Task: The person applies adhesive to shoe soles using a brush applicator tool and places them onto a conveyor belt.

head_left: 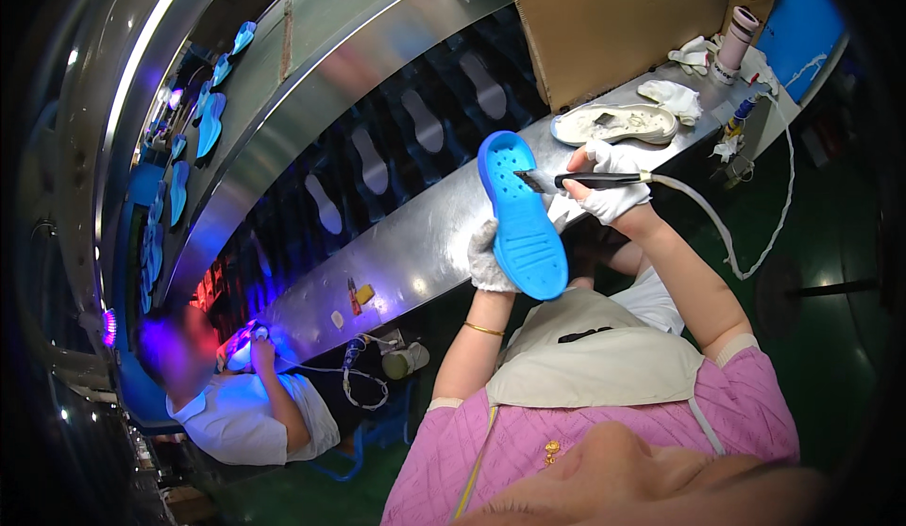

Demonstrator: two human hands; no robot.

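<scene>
The conveyor (455, 100) is the largest thing, its dark belt running at a slant and bearing a row of grey soles (422, 120); alongside it, on the person's side, runs the metal tabletop (406, 233); a brown box (632, 16) stands toward the upper right, near the tabletop's far end; a co-worker (250, 413) in a white top is at the lower left, hands at a blue-lit thing by the tabletop's other end; the blue sole (528, 243) is in front of the person, raised at the tabletop's near edge, its dotted end up and its ridged end down toward the apron (595, 366); a cream shoe (613, 125) lies on the tabletop beyond it, just below the box; the left grip (484, 257), gloved, is closed on the blue sole from its left side; the right grip (612, 160), partly covered in white, is narrow around the black handle of a brush (595, 180), whose bristles reach the sole's right edge near the dotted end, though contact is hard to tell; a pale cord (700, 200) trails from the handle; a pink cup (737, 43) stands past the shoe; a white cloth (672, 100) lies beside the shoe; a yellow block (365, 293) and a red tool (354, 297) sit close together farther left.
</scene>
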